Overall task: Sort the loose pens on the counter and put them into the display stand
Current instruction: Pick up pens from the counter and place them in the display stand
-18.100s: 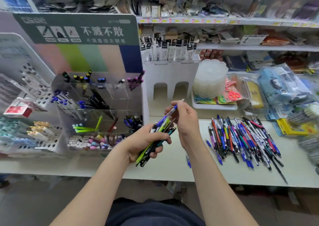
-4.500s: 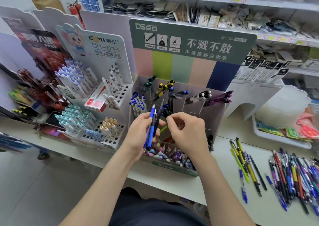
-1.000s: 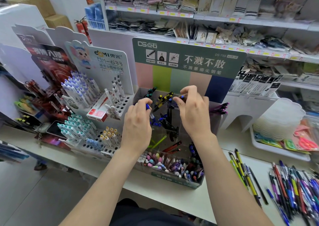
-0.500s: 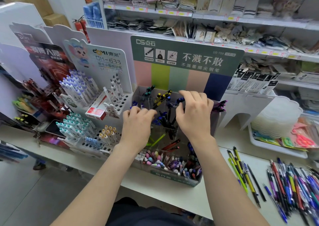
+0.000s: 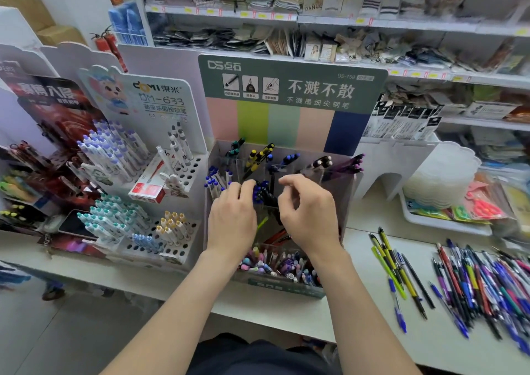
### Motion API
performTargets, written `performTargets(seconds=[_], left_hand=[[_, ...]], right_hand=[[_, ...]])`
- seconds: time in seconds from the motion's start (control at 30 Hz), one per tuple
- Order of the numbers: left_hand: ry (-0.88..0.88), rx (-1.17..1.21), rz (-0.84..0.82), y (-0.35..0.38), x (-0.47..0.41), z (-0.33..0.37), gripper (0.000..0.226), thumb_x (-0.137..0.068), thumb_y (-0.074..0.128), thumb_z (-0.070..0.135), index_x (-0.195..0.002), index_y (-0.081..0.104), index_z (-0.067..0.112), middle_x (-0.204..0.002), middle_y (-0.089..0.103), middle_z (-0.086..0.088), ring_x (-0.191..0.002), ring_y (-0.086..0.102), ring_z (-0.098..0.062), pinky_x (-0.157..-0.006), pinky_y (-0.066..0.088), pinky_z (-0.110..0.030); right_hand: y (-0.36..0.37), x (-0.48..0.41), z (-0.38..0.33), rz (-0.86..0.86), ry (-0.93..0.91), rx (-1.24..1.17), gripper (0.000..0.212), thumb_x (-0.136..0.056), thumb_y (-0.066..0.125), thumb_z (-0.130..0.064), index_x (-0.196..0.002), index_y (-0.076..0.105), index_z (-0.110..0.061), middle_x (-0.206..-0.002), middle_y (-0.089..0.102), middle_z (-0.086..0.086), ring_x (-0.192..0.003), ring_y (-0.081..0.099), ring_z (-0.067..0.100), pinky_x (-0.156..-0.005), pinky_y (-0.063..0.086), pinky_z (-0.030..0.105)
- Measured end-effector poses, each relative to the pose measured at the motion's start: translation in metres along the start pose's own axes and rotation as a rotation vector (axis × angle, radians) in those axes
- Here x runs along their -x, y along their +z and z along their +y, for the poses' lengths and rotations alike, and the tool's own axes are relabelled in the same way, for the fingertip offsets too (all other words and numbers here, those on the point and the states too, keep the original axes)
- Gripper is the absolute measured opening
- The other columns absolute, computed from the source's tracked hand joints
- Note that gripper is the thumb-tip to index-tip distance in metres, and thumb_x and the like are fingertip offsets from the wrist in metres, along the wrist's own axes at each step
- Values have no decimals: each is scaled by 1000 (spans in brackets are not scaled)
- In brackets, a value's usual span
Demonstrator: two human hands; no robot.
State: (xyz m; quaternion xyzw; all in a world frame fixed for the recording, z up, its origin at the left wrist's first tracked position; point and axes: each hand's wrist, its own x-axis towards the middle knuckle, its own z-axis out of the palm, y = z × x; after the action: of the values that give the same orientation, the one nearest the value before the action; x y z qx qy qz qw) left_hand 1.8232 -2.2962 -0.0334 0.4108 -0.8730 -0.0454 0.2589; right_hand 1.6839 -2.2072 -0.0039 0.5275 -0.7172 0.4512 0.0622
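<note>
White counter (image 5: 329, 311) runs across the near edge, and the person's two bare forearms reach over it from six o'clock. At four o'clock of the hands, the loose pens (image 5: 484, 285) lie in a broad, untidy spread on the counter, blue, red, purple and black together. A smaller row of pens (image 5: 401, 271), some of them yellow-green, lies just beside them, between the spread and the display stand (image 5: 337, 202).

That stand, of clear plastic, sits at twelve o'clock on the counter, and both hands hang over its middle compartments. The left hand (image 5: 232, 217) has its fingers bent downward, the tips on the tops of the blue-capped pens (image 5: 213, 181); whether it grips one cannot be told. The right hand (image 5: 309, 214) is loosely curled, thumb and forefinger apart, with no pen showing in it. Between the two hands stands a cluster of dark pens (image 5: 265, 195). Pastel-topped pens (image 5: 275, 263) fill the stand's front tray, under the wrists.

At ten o'clock a white pegged stand (image 5: 183, 174) carries rows of white pens. Behind the clear stand rises its green header card (image 5: 289, 85), and beyond that, store shelves (image 5: 315, 22) of packaged goods.
</note>
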Motion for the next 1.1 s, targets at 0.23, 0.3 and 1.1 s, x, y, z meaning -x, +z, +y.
performTargets(seconds=[0.23, 0.3, 1.1], left_hand=[[101, 506, -229, -11, 20, 28, 12, -96, 65, 15, -104, 62, 25, -88, 63, 11, -75, 60, -10, -67, 54, -39], [161, 620, -426, -9, 27, 43, 8, -98, 64, 21, -100, 64, 29, -77, 66, 12, -70, 62, -9, -66, 54, -39], [-190, 244, -1171, 205, 92, 263, 33, -95, 70, 40, -118, 67, 17, -116, 68, -4, -106, 67, -27, -85, 50, -33]], right_hand=[[-35, 37, 2, -27, 333, -106, 33, -99, 49, -7, -107, 79, -18, -94, 74, -12, -91, 68, 3, -80, 53, 19], [-53, 51, 9, 34, 442, -97, 35, -97, 51, -1, -103, 80, -20, -88, 74, -14, -85, 69, 3, -74, 51, 16], [-154, 202, 295, -450, 925, 403, 35, -100, 66, -21, -131, 59, -7, -123, 59, 11, -104, 62, 32, -82, 53, 41]])
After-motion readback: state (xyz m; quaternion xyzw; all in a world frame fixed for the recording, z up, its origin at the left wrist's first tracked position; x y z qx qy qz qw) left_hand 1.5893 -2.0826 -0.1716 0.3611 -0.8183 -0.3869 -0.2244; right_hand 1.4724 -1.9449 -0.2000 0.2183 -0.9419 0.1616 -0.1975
